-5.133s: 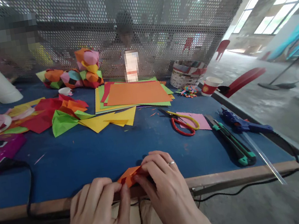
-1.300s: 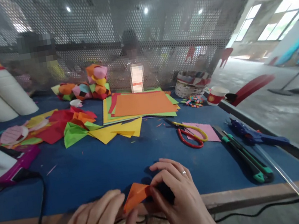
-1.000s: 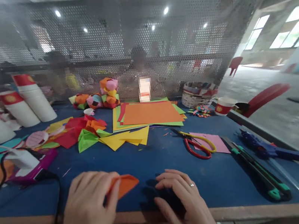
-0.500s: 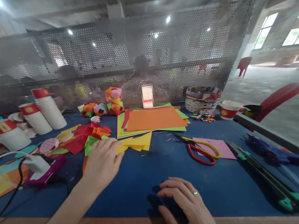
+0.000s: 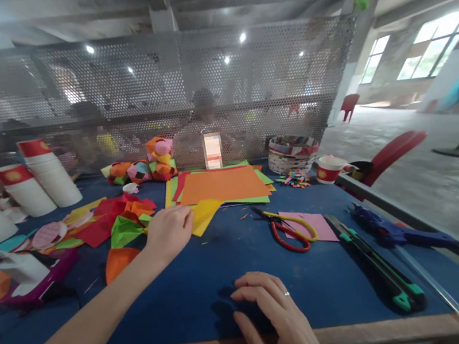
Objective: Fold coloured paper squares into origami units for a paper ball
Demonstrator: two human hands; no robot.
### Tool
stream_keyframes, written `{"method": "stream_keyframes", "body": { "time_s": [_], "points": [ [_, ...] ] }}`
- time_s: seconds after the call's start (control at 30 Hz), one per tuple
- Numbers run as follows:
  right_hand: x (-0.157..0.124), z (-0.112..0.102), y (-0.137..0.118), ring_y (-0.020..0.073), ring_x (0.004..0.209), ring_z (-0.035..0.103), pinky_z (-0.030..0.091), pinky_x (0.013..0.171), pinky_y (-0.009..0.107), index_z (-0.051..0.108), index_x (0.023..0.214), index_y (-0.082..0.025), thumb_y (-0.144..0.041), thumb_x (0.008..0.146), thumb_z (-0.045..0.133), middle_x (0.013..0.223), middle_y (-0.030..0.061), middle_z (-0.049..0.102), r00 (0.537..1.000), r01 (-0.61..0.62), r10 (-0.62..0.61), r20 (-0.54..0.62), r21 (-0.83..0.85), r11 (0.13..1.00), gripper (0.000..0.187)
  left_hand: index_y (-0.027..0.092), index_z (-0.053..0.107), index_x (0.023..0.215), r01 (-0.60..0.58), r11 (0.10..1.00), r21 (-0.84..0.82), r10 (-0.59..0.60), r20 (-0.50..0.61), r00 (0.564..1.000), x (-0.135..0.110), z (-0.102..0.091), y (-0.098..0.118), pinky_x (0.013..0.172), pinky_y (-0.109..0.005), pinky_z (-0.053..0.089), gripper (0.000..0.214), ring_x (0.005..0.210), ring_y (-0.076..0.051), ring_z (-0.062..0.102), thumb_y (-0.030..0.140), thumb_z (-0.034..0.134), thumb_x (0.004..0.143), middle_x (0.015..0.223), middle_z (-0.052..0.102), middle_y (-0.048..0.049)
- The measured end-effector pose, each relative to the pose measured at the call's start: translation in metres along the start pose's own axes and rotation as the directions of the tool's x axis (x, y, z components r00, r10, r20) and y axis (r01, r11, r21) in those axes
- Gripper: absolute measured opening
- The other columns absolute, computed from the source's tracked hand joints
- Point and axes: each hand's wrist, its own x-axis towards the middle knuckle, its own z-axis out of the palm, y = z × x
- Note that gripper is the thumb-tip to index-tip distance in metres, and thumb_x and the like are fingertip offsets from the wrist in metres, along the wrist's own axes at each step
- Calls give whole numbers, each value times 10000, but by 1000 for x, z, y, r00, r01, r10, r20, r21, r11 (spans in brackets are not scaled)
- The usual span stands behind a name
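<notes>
My left hand reaches forward with its fingers closed on a piece of yellow paper, whose pointed end sticks out to the right. The fingertips are partly hidden from me. Just left of that hand lie folded green paper and an orange paper piece. My right hand, with a ring on one finger, hovers or rests by the table's front edge. Its fingers are apart and loosely bent, holding nothing. Beyond the left hand lies a stack of coloured paper with an orange sheet on top.
Scissors lie partly over pink paper, beside a utility knife and a blue glue gun. Paper cups and a purple power strip stand at left. A woven basket is at back right.
My left hand has moved right from the green paper onto the yellow paper and closed on it. My right hand has hardly moved. The view has turned slightly right.
</notes>
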Motion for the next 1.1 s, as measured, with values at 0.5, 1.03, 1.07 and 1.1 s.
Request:
{"method": "stream_keyframes", "body": {
  "time_s": [0.5, 1.03, 1.07, 1.1],
  "points": [
    [22, 3, -10, 231, 1165, 617, 385, 1021, 419, 667, 1188, -295, -38, 938, 583, 1088, -13, 761, 994, 67, -84, -62, -246, 967, 367, 239, 561, 1249, -89, 955, -282, 33, -198, 980, -97, -21, 49, 582, -242, 492, 315, 616, -148, 683, 236, 496, 940, 676, 657, 69],
    [9, -15, -1, 134, 1017, 735, 361, 1062, 343, 657, 957, -266, -8, 953, 511, 1086, -44, 805, 990, 107, -92, 105, -149, 983, 296, 254, 684, 944, -237, 947, -217, 161, -320, 934, -135, -16, 48, 762, -320, 557, 238, 906, -198, 698, 377, 500, 1029, 1003, 730, -33],
    [9, -16, -1, 130, 1004, 742, 378, 1058, 340, 654, 940, -260, -7, 952, 503, 1080, -36, 807, 989, 110, -95, 110, -139, 984, 295, 243, 679, 917, -263, 950, -167, 196, -336, 921, -136, -19, 48, 821, -359, 553, 278, 1009, -230, 692, 432, 506, 1026, 1133, 727, -64],
    [8, -17, 0, 126, 994, 748, 394, 1053, 338, 655, 933, -258, -6, 950, 499, 1072, -33, 809, 988, 115, -100, 116, -132, 985, 297, 234, 667, 876, -298, 947, -120, 242, -346, 907, -136, -22, 48, 897, -400, 540, 331, 1122, -262, 671, 492, 513, 1016, 1266, 701, -88]
  ]
}}
